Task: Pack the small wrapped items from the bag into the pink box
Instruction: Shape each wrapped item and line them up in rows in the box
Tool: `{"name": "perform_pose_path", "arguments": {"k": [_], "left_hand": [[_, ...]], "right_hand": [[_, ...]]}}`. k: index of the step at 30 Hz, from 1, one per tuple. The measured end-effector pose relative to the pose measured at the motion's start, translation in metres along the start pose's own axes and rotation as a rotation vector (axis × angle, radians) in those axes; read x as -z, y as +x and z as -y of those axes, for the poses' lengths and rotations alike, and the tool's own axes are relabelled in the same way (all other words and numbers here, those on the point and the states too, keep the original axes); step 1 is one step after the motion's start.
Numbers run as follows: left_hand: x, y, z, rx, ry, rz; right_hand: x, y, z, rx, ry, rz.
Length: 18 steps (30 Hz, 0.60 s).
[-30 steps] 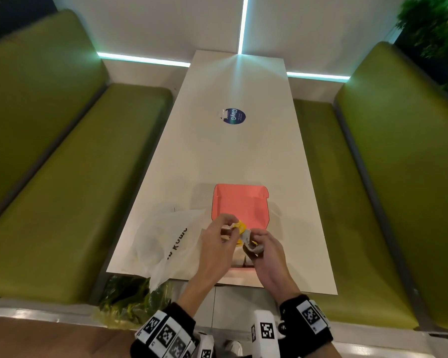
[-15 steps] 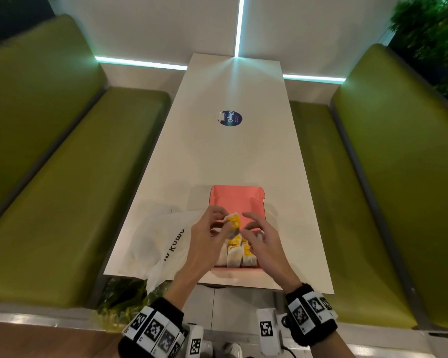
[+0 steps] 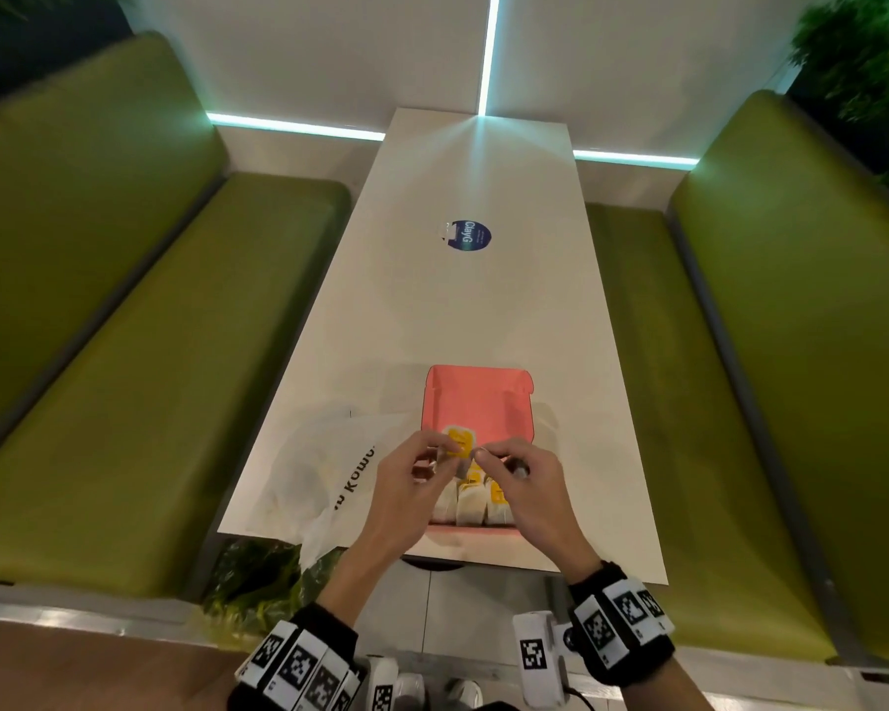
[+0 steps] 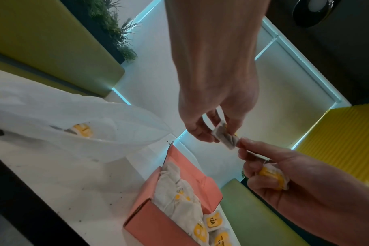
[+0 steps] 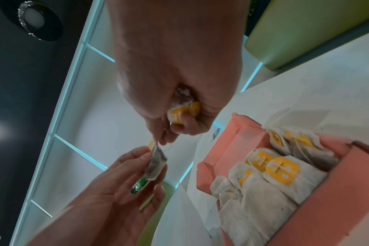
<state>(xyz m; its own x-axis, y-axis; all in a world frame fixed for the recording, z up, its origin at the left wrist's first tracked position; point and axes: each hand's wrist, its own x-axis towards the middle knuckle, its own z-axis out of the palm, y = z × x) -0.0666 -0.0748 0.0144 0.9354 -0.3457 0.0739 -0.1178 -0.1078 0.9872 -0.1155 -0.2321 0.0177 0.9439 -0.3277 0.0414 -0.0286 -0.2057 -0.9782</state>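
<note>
Pinched between both hands above the box (image 3: 476,402) — one tea bag (image 4: 225,137), left hand (image 3: 406,484) gripping its body, right hand (image 3: 527,490) nipping a corner while curling a second bag (image 5: 183,110) in the palm. Hovering over packed rows, not yet set down. Box near end already filled with bags; far half looks bare pink. At least one more visible through the plastic bag (image 4: 74,116) just left — likely partway done.
</note>
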Motion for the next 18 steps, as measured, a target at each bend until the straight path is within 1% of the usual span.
{"name": "perform_pose_path", "arguments": {"k": [2, 5, 9, 15, 18], "left_hand": [[0.002, 0.002, 0.001, 0.017, -0.023, -0.032], [0.003, 0.005, -0.003, 0.058, -0.125, -0.075], [0.0, 0.008, -0.009, 0.131, -0.262, -0.147], [-0.007, 0.011, -0.01, 0.168, -0.281, -0.233], [-0.01, 0.01, -0.008, 0.17, -0.261, -0.24]], "right_hand": [[0.003, -0.004, 0.001, 0.0, 0.004, 0.028], [0.005, -0.008, 0.003, 0.007, 0.003, 0.088], [0.004, -0.011, 0.001, -0.033, 0.03, 0.096], [-0.008, -0.023, 0.003, -0.218, 0.257, 0.125], [-0.009, -0.026, 0.004, -0.261, 0.289, 0.129]]}}
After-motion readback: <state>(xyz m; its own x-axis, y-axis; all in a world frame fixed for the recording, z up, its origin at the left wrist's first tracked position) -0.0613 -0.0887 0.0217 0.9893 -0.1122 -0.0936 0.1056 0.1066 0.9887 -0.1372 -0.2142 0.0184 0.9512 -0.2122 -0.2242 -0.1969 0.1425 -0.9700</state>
